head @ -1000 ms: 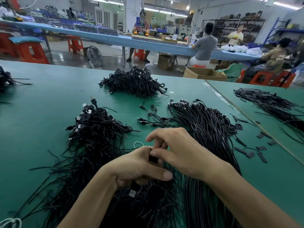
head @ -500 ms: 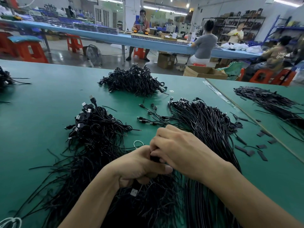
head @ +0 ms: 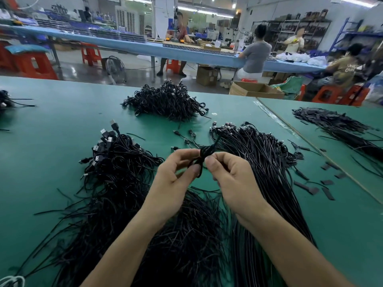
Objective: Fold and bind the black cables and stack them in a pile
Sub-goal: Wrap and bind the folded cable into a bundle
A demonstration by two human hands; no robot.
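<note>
txt | worker's shirt, far rt | "OWN" legible, rest too blurry

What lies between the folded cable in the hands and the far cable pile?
The left hand and right hand pinch the folded cable; only a few loose connector ends lie flat on the green table before the far pile.

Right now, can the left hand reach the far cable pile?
Probably, with a stretch: mostly bare green table lies between the left hand and the pile. But it and the right hand both pinch a folded cable.
</note>
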